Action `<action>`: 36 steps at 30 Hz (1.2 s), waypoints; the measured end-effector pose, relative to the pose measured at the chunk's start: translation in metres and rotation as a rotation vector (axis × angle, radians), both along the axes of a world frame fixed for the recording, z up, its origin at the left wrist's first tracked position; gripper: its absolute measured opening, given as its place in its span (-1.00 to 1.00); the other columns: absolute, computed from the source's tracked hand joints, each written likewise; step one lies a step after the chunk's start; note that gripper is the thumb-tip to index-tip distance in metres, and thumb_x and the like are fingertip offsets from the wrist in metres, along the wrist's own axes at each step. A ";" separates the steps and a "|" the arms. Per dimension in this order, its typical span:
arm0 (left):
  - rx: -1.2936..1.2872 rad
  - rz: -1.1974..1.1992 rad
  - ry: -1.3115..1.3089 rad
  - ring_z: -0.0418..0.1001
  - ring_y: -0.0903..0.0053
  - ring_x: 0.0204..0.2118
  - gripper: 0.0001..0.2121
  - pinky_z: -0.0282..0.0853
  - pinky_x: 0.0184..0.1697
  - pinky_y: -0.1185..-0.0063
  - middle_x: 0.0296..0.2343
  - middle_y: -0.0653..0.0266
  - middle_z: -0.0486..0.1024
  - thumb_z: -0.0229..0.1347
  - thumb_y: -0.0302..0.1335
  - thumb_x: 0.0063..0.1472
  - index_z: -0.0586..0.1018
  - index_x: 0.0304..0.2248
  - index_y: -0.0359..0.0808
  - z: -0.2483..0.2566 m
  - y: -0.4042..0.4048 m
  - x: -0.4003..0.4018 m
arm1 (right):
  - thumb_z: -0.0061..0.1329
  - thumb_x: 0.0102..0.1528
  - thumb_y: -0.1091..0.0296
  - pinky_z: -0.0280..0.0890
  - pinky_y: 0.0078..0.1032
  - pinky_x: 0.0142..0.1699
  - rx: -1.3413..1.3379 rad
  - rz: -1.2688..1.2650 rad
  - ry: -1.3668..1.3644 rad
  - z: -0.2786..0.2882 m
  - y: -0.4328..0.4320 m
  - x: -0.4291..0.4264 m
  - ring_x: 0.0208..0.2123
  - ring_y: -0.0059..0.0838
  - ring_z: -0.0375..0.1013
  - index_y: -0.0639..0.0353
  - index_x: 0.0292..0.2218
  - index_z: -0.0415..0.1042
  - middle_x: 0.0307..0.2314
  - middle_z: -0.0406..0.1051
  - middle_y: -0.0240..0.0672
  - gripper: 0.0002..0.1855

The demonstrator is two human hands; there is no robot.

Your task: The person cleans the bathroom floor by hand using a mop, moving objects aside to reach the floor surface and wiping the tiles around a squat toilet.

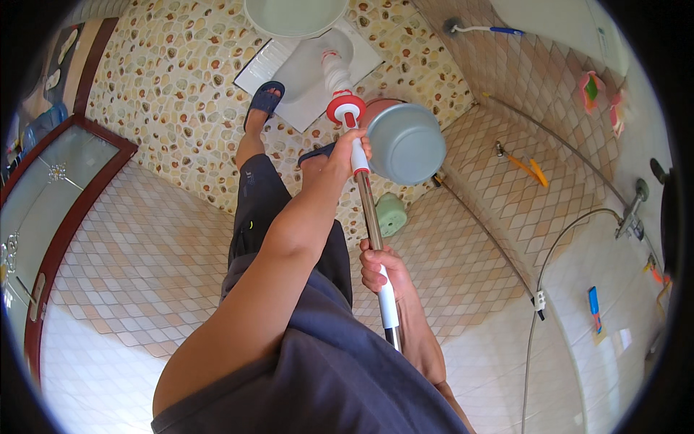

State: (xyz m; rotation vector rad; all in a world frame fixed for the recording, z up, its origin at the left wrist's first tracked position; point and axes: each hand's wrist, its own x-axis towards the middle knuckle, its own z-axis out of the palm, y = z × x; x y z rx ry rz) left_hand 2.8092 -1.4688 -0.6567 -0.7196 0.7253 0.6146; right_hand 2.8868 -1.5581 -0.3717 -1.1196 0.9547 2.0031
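A twist mop with a steel pole slants through the middle of the view. My left hand grips its white sleeve just below the red and white collar. Lower down, my right hand is closed around the pole at the top of a white grip section. The white mop head is twisted into a tight roll, over the grey pan of a squat toilet. Whether it touches the pan, I cannot tell.
A large pale basin stands beyond the pan. Right of the mop, a grey-blue basin sits bottom up, partly covering a reddish container. A green plastic container is near the wall. Hoses run along the right; a framed glass door is left.
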 end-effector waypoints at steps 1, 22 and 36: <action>0.089 -0.133 0.139 0.39 0.49 -0.62 -0.82 0.38 -0.50 0.46 -0.62 0.36 0.40 0.14 -0.40 0.04 0.42 -0.41 -0.27 0.001 -0.001 0.000 | -0.11 0.08 0.52 0.06 -0.67 -0.77 0.025 0.189 -0.102 0.002 0.003 0.001 -0.84 -0.69 0.13 0.20 -0.29 0.29 -0.74 0.17 -0.47 -0.89; 0.091 -0.569 0.407 0.31 0.47 -0.78 -0.89 0.28 -0.74 0.52 -0.73 0.26 0.34 0.13 -0.59 -0.03 0.41 -0.56 -0.36 0.020 0.012 0.010 | 0.01 -0.06 0.52 0.20 -0.49 -0.71 0.038 0.827 -0.322 0.002 0.038 0.015 -0.79 -0.45 0.30 0.26 -0.40 0.28 -0.71 0.30 -0.32 -0.83; 0.218 -0.594 0.356 0.26 0.55 -0.78 -0.88 0.23 -0.72 0.61 -0.76 0.34 0.31 0.12 -0.51 0.01 0.40 -0.53 -0.27 -0.056 0.043 0.008 | -0.22 0.10 0.49 0.07 -0.58 -0.72 0.037 -0.417 0.203 0.026 -0.028 0.001 -0.83 -0.67 0.10 0.15 -0.28 0.21 -0.69 0.16 -0.46 -0.89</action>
